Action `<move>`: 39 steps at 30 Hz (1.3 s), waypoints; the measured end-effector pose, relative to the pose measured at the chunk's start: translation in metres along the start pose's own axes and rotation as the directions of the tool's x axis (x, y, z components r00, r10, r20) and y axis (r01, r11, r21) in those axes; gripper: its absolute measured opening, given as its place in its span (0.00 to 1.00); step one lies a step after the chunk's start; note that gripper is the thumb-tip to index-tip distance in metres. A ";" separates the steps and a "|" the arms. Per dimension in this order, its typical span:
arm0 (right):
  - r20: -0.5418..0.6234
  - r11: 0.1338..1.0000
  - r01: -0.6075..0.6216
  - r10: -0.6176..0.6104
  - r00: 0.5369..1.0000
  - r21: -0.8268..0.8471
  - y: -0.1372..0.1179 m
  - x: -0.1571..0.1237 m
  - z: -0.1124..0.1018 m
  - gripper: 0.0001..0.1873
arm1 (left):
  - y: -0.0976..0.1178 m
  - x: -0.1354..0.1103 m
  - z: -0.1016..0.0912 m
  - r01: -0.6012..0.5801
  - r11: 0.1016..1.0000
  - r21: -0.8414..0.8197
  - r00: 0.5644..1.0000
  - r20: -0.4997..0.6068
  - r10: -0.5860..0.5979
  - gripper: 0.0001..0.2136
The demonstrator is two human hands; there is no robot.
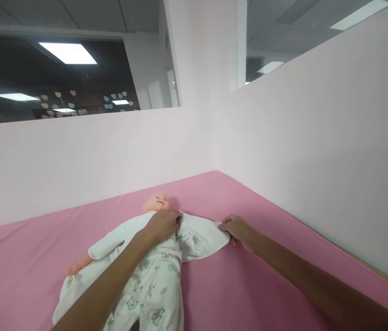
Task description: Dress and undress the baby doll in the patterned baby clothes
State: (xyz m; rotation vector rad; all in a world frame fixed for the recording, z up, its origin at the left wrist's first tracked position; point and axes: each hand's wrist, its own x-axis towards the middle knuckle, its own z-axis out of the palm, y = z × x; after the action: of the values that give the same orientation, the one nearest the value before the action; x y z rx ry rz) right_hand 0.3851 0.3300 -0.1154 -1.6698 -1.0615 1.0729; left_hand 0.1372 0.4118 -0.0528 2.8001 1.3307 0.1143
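Observation:
A baby doll [157, 202] lies on its back on a pink mattress [249, 285], head toward the far wall. It wears a white printed sleepsuit [152, 285] under a white jacket [197, 236]. My left hand [162, 224] rests on the doll's chest near the neck, fingers curled on the jacket collar. My right hand [238, 230] pinches the end of the jacket sleeve, stretched out to the right. The doll's other bare hand [76, 265] sticks out of the left sleeve.
Pale pink partition walls [300, 138] enclose the mattress at the back and right, meeting in a corner. Above the back wall is a dark window with paper hearts [76, 103] and ceiling lights.

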 end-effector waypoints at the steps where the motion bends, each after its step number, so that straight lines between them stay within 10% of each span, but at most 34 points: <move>1: 0.000 1.000 -0.010 0.010 1.000 -0.007 0.001 0.000 0.001 0.06 | -0.001 0.000 0.001 -0.025 1.000 0.010 1.000 -0.002 0.025 0.10; 16: 0.127 0.995 -0.087 0.080 0.989 0.052 -0.020 0.004 -0.011 0.13 | 0.001 -0.001 0.002 -0.076 0.993 0.095 0.996 -0.032 0.080 0.10; 27: -0.432 0.957 0.001 -0.132 0.892 -0.290 0.002 0.038 -0.092 0.13 | -0.008 -0.004 -0.002 -0.038 0.997 0.072 0.999 -0.007 0.038 0.17; 34: -0.381 0.795 0.150 -0.436 0.815 -0.588 -0.004 0.012 -0.011 0.20 | 0.013 0.002 0.001 -0.089 0.985 0.150 0.996 0.028 0.086 0.20; 39: -0.160 0.670 0.209 -0.445 0.881 -0.712 -0.007 -0.010 0.060 0.22 | 0.043 0.018 0.014 -0.200 0.965 0.171 0.979 0.084 0.188 0.14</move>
State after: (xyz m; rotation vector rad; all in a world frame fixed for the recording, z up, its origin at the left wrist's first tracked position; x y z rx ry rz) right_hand 0.3246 0.3357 -0.1220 -2.0022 -1.5743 0.1208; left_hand 0.1828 0.3982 -0.0630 3.0488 1.1014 -0.0991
